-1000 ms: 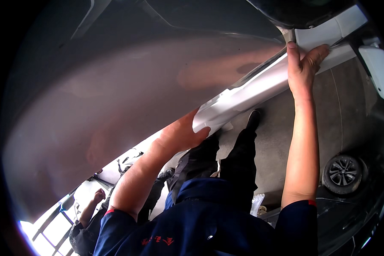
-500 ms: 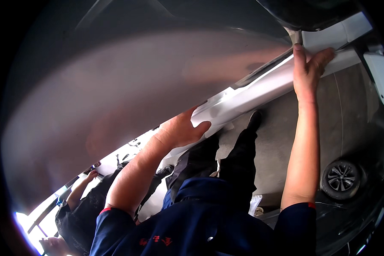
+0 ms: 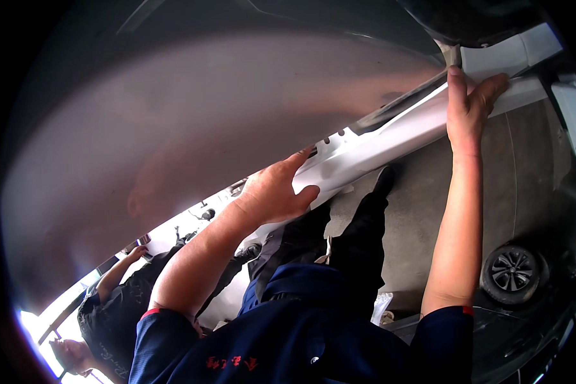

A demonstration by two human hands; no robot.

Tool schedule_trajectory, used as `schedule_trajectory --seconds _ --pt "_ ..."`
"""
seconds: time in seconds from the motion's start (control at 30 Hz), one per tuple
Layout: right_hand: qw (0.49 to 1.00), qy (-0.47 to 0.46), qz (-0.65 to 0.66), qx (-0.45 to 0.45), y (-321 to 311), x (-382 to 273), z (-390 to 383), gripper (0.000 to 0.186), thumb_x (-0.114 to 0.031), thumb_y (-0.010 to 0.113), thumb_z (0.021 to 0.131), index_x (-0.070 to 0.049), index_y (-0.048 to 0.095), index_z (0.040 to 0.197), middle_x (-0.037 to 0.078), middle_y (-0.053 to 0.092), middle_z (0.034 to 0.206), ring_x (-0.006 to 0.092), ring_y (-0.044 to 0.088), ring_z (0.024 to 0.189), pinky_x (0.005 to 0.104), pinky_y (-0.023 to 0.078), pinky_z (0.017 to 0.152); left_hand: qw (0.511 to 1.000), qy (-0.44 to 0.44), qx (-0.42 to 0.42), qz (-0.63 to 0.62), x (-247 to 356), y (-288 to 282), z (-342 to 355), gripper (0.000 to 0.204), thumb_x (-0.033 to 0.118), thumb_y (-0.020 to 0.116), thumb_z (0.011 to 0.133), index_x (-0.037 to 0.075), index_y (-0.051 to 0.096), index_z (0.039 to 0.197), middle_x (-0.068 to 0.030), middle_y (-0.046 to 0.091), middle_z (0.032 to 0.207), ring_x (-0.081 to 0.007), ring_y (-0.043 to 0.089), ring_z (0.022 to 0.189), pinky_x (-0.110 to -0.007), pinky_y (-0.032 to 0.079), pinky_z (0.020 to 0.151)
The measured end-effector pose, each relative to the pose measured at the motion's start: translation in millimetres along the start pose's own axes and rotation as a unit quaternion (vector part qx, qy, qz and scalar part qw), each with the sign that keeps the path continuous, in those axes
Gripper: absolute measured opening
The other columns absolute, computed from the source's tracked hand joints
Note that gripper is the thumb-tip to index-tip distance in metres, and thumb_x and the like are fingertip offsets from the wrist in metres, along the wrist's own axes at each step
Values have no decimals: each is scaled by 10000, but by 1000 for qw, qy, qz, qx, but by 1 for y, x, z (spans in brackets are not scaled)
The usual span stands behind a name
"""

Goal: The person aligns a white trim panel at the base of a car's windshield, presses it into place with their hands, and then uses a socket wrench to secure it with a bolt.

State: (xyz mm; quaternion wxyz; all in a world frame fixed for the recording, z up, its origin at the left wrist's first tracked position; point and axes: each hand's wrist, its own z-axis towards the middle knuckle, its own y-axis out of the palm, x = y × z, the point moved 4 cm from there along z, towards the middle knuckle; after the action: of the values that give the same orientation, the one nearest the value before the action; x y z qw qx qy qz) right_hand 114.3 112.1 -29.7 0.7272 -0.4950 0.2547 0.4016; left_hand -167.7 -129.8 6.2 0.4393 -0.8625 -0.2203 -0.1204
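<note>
the white panel (image 3: 390,139) is slanting from lower left to upper right beside the car body (image 3: 192,121); the right grip (image 3: 468,118) is lying spread across it, the left grip (image 3: 272,192) resting lower-left, its closure being hidden.

Left hand (image 3: 272,190): I see it splayed at the white panel (image 3: 390,142)
Right hand (image 3: 468,118): splayed against that panel, further right
Wheel (image 3: 511,272): lower right, spoked, I notice
</note>
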Motion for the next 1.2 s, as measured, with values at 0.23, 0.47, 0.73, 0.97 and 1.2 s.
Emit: schedule_trajectory --seconds 0.23,0.47,0.73,0.97,1.2 --pt "999 12 -49 3 -1 6 -3 1341 -723 656 925 206 -42 1594 488 -33 1664 574 -74 1598 580 55 1309 999 13 -34 32 5 -1 2 1008 272 751 934 170 144 1732 -215 582 1280 -409 601 1233 -492 476 1126" --pt "998 0 -54 21 -3 1 -4 1326 -712 672 917 222 15 1590 498 37 1655 597 -17 1590 573 96 1311 997 52 -18 50 1 5 3 1043 271 745 931 131 88 1728 -249 593 1388 -437 610 1274 -493 488 1126" --pt "997 -12 -66 23 -1 1 -2 1333 -715 675 911 232 21 1584 496 48 1656 606 -6 1586 583 108 1306 989 106 3 103 6 -1 15 1035 300 722 936 154 76 1731 -253 648 1341 -448 673 1186 -497 541 1066" --pt "997 -9 -74 19 -5 -4 -5 1338 -714 674 910 237 13 1579 498 51 1653 605 -4 1587 611 121 1296 986 71 -73 132 12 -5 16 986 300 703 961 195 100 1734 -225 666 1233 -406 695 1117 -489 550 1033" --pt "998 -19 -54 36 -9 -9 -1 1332 -709 675 906 236 21 1580 509 76 1642 612 22 1584 608 141 1294 989 79 -87 90 15 -12 16 916 287 668 997 207 133 1735 -213 665 1185 -390 694 1063 -486 540 1010"
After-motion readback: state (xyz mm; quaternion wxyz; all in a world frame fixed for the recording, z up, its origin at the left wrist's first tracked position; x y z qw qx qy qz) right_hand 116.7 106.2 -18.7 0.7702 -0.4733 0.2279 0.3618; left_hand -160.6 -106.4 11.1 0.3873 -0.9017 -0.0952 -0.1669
